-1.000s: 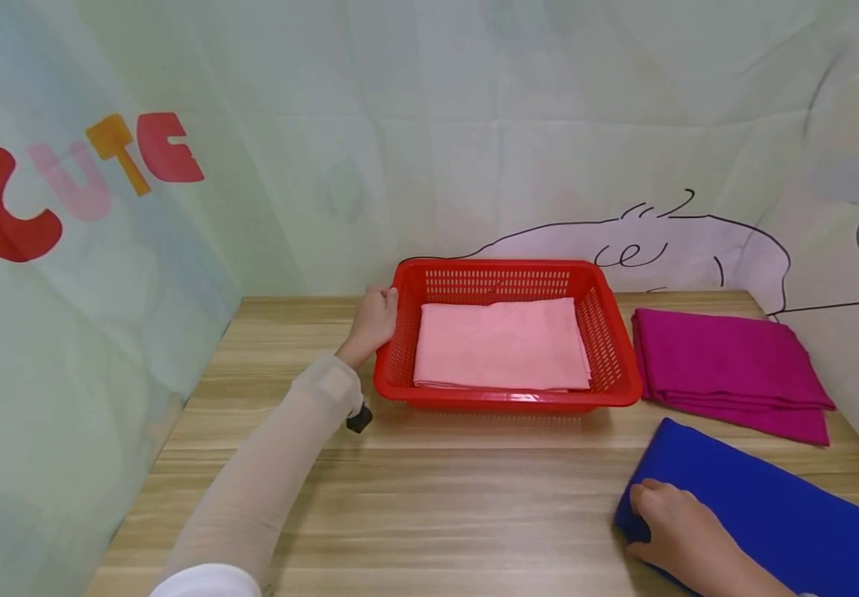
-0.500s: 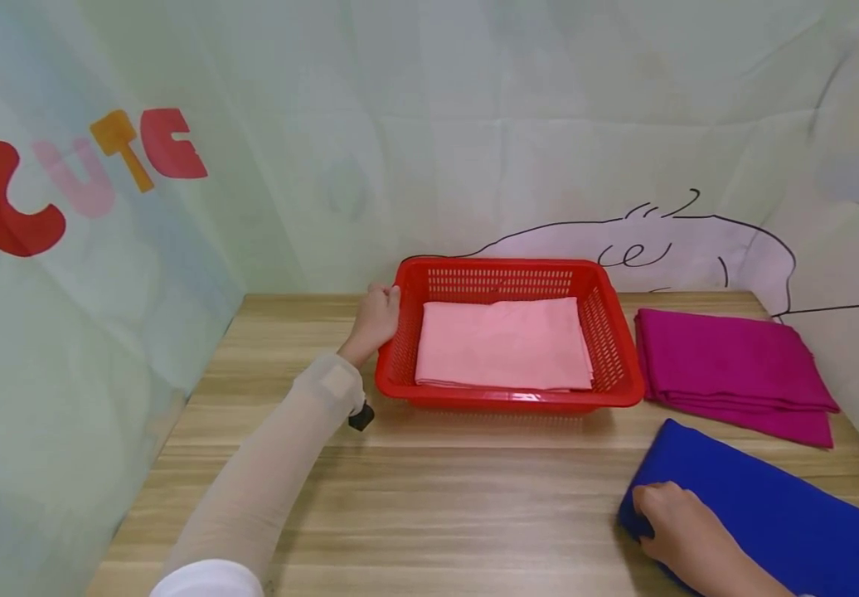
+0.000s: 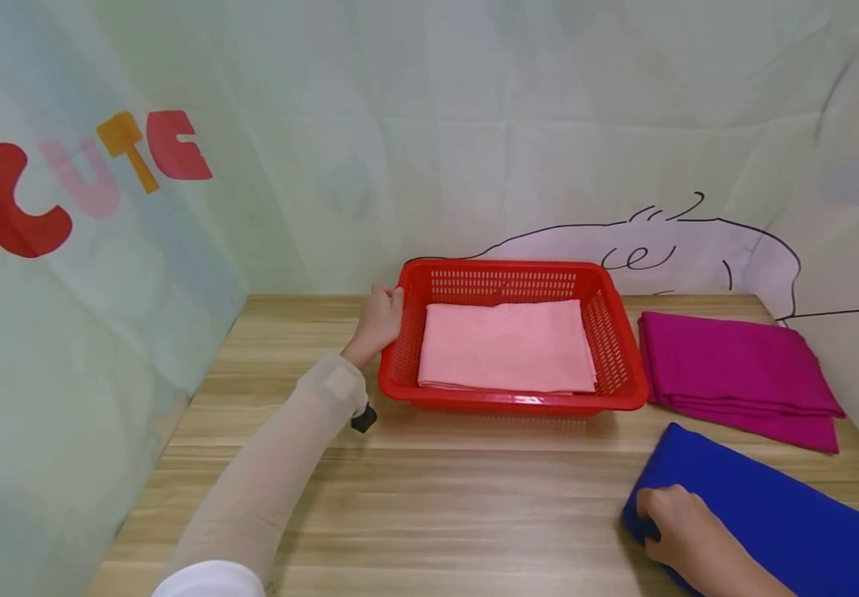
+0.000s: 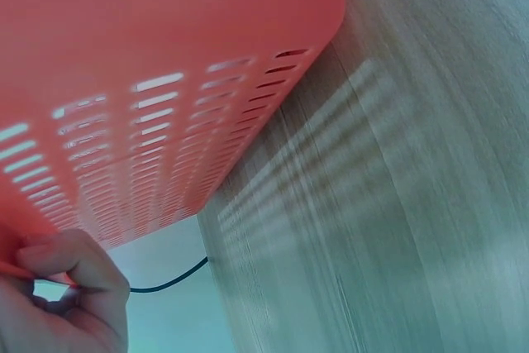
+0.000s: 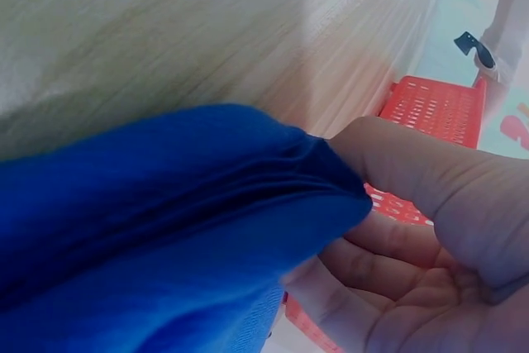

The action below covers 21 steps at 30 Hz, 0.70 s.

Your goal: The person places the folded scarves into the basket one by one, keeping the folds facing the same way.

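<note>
My left hand (image 3: 380, 321) grips the left rim of a red plastic basket (image 3: 519, 400); in the left wrist view the thumb and fingers (image 4: 78, 262) pinch that rim. A folded pink cloth (image 3: 507, 347) lies flat inside the basket. At the lower right, my right hand (image 3: 686, 531) holds the near left edge of a folded blue cloth (image 3: 765, 506). The right wrist view has the thumb on one side of the layered blue fold (image 5: 190, 204) and the fingers on the other. The blue cloth runs past the right border of the head view.
A folded magenta cloth (image 3: 735, 365) lies right of the basket, behind the blue one. The wooden table (image 3: 429, 506) ends at a printed fabric backdrop (image 3: 325, 149) at the back and sides. A dark cord (image 4: 169, 279) shows in the left wrist view.
The whole head view shifts slightly, with things sitting a little farther right and lower. Both hands keep their holds on the basket rim and the blue cloth.
</note>
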### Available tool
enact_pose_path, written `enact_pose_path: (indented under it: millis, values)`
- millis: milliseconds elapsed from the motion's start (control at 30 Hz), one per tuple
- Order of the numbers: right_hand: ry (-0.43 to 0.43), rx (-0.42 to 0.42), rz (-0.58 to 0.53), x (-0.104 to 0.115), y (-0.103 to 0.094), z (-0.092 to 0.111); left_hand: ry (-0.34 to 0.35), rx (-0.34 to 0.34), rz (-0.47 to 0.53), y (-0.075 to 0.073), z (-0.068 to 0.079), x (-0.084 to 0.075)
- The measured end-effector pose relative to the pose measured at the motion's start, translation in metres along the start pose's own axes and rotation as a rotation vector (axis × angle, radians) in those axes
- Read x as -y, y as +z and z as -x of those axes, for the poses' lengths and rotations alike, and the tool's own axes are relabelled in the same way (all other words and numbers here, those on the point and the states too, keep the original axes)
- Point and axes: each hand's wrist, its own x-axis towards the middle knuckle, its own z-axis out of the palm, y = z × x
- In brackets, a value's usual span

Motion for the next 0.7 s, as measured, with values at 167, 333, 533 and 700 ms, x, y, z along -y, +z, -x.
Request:
enact_pose_path:
  millis: [167, 333, 533, 700]
  values:
    - [-0.016, -0.013, -0.006, 0.0004, 0.0011, -0.0003, -0.013, 0.010, 0.007, -0.0003, 0.0006, -0.0002]
    - [-0.027, -0.029, 0.000, 0.0015, 0.0019, -0.0007, -0.016, 0.011, 0.004, -0.0004, 0.0005, 0.0001]
    - [-0.014, -0.018, -0.001, 0.0042, 0.0023, -0.0011, -0.017, 0.015, 0.013, -0.0006, 0.0016, 0.0003]
    - [-0.050, -0.052, 0.019, 0.0082, 0.0030, -0.0009, -0.021, 0.017, 0.022, -0.0004, 0.0019, 0.0005]
